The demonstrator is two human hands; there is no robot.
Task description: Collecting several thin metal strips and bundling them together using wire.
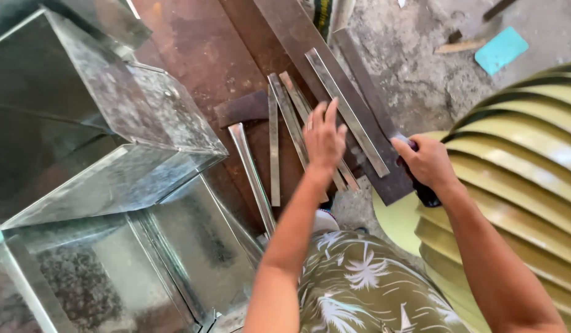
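**Hands over a spread of metal strips**

The person's left hand [324,139] hovers flat over a fan of thin metal strips [297,120], fingers stretched and slightly apart, gripping nothing; whether the fingertips touch the strips I cannot tell. The strips lie side by side on rusty brown plates [205,55] laid on the floor, their near ends toward the person and their far ends fanning away. One strip [253,179] lies a little apart to the left, another [273,142] runs nearly straight between it and the bunch under the hand. A longer, brighter strip [347,111] lies slanted to the right of the hand, on a dark flat bar [368,98].

The right hand [427,161] is closed around a dark handle [426,194], whose lower end sticks out below the fist; the tool's working end is hidden. This hand sits at the near end of the dark bar, close to the edge of a stack of pale yellow curved sheets [520,154] on the right.

To the left stand shiny galvanised boxes [112,142], one propped above another. A teal card [500,49] lies on the concrete floor [421,68] far right. The person's palm-print shorts [365,283] fill the bottom.
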